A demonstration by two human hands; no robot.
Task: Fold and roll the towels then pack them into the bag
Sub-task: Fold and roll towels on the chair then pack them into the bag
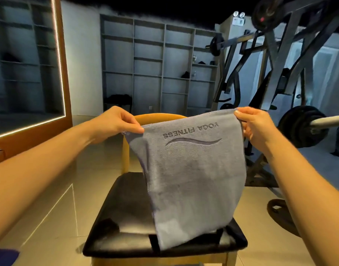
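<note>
Both hands are holding a grey-blue towel [188, 179] up in front of the person, over a chair [126, 217] with a black padded seat. The left hand [115, 121] is pinching the towel's top left corner between thumb and fingers, and the right hand [255, 125] is gripping the top right corner, fingers curled round the edge. The towel is hanging down, its lower edge touching the seat, its "YOGA FITNESS" lettering reading upside down. A weight rack [280, 64] is standing at the right.
</note>
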